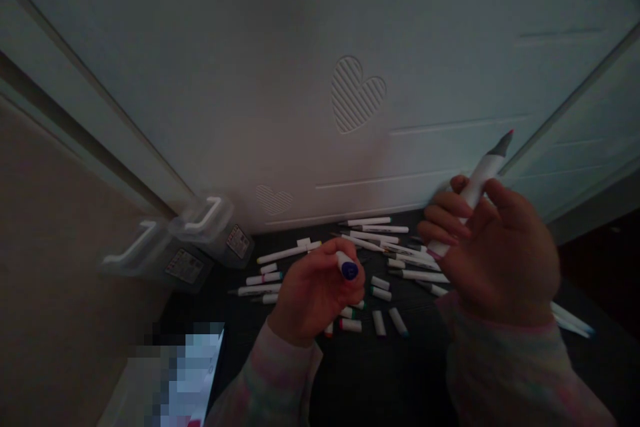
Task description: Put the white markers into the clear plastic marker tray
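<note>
My right hand (500, 247) is raised at the right, its fingers closed round a white marker (481, 180). That marker is uncapped and tilted, its grey collar and reddish tip pointing up and to the right. Lower and nearer the middle, my left hand (320, 290) grips a white marker cap (347, 265) with a dark blue end facing me. Beneath and between the hands, several uncapped white markers (420, 275) lie on the dark tabletop (380, 380). Loose caps (379, 322) with coloured ends are scattered close to my left hand, which hides some of them.
Two clear plastic boxes with white handles, a nearer box (185, 270) and a farther box (235, 243), stand at the left. A lit, pixelated screen (195, 373) lies at the lower left. Behind the table rises a pale panel with an embossed heart (357, 95).
</note>
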A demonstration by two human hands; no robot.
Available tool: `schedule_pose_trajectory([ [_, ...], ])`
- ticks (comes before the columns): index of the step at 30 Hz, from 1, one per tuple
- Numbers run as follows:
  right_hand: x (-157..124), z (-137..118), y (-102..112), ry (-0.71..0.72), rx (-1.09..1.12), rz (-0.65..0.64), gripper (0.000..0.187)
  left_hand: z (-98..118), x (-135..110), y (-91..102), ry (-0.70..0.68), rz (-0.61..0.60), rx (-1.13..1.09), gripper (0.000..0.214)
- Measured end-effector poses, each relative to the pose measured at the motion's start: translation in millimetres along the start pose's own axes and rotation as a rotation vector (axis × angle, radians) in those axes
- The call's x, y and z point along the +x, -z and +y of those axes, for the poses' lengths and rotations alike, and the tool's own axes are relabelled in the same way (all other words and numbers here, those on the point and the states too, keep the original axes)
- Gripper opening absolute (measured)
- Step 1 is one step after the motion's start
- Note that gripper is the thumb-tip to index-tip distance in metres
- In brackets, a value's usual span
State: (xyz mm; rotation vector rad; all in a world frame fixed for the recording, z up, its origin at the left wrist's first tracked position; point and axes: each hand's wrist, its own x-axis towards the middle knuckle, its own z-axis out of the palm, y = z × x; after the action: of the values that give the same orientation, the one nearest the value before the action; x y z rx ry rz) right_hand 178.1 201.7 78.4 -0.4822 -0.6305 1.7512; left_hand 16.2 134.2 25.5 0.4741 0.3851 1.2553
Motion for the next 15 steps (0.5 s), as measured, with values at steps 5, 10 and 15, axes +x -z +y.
schedule_pose_trajectory([
  [5,2,-1,2,0.003,-0.005,-0.010,0.019,-1,3,4.9,-0.012,0.084,0.270,0.012],
  [10,3,-3,4,0.002,0.060,0.011,0.018,-15,9,13.9,0.054,0.176,1.474,0.015],
  [15,4,-4,5,-0.005,0.076,0.032,0.018,-29,15,28.0,0.073,0.105,1.932,0.017],
])
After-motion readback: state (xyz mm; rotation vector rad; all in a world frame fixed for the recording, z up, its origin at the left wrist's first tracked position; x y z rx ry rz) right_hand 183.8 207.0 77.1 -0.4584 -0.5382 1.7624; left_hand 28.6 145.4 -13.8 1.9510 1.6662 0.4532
